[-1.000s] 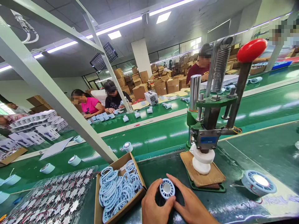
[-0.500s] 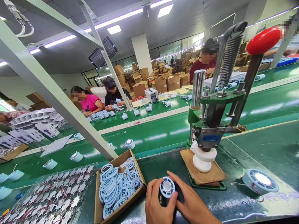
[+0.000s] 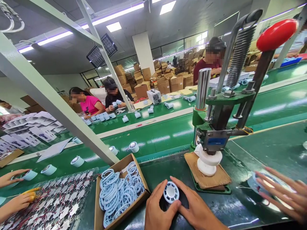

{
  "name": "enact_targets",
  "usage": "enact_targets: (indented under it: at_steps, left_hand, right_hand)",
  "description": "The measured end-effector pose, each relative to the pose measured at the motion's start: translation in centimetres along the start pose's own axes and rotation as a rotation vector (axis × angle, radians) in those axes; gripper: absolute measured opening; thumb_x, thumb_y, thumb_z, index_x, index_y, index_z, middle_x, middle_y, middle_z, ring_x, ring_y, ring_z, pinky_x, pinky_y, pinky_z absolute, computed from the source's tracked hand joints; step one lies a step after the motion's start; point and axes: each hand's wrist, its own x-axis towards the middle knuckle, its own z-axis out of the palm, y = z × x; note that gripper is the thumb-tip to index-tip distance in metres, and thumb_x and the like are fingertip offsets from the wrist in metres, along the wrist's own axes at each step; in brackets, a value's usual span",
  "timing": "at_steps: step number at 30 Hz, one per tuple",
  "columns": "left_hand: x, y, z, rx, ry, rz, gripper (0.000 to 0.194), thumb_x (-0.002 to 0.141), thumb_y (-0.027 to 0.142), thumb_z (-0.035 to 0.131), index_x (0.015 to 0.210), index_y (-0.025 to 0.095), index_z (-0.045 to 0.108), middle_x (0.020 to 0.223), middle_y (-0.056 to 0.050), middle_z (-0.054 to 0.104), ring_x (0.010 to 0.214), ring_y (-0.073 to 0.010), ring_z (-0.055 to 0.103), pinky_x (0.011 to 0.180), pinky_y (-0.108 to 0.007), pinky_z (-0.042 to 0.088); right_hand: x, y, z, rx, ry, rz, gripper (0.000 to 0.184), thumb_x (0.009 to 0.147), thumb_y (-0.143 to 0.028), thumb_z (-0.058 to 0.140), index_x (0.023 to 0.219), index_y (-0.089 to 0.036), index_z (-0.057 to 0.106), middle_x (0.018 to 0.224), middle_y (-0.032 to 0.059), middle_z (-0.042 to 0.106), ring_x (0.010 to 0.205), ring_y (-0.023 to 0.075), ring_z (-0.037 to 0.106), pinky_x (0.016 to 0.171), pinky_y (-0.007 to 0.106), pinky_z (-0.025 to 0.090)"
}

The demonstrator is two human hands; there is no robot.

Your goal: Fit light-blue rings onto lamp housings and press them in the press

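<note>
Light-blue round part, held between both hands; spoked ring and silver centre in place.
The light-blue round part (image 3: 171, 192) is pinched between the thumbs and fingers of the left hand (image 3: 157, 204) and the right hand (image 3: 192, 204), just above the counter (image 3: 165, 171), between the carton (image 3: 97, 201) and the hand press (image 3: 216, 140); the grip is closed on it from both sides. Assembly of its face is judged largely done; whether the ring is fully seated cannot be judged. No blue part is seen at the white blocks (image 3: 208, 163) of the press. Many loose rings (image 3: 117, 195) are held in the carton, so further units are judged outstanding. Similar housings (image 3: 133, 147) are carried on the green conveyor (image 3: 153, 140). Another person's hand (image 3: 285, 191) is placed over a housing at right.
</note>
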Motion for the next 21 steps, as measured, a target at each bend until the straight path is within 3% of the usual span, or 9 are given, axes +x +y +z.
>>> enact_targets:
  at_steps: [5,13,21]
  left_hand:
    - [-0.3,-2.3,-0.3,-0.024,-0.019,-0.019,0.067,0.071,0.043,0.081,0.134,0.022,0.069,0.128,-0.008,0.073,0.118,-0.0305,0.070,0.108,-0.044,0.055]
    - [0.2,-2.1,-0.9,0.046,-0.023,0.184,0.063,0.080,0.065,0.075,0.131,0.029,0.070,0.127,-0.005,0.074,0.118,-0.0286,0.071,0.107,-0.040,0.056]
    - [-0.2,-2.8,-0.6,0.066,-0.065,0.187,0.060,0.089,0.061,0.067,0.139,0.027,0.064,0.138,-0.006,0.068,0.127,-0.0283,0.064,0.112,-0.043,0.052]
  right_hand:
    - [-0.2,-0.1,-0.2,-0.021,-0.028,0.026,0.067,0.095,-0.039,0.059,0.158,-0.025,0.037,0.159,0.0092,0.044,0.145,0.0282,0.046,0.123,0.048,0.037]
    - [0.0,0.0,-0.3,-0.037,-0.034,0.026,0.066,0.097,-0.043,0.059,0.157,-0.026,0.039,0.159,0.0088,0.044,0.145,0.0286,0.045,0.123,0.049,0.037]
    - [0.1,-0.5,-0.2,-0.022,-0.010,0.054,0.064,0.096,-0.043,0.060,0.155,-0.024,0.043,0.158,0.0097,0.045,0.144,0.0296,0.046,0.124,0.050,0.037]
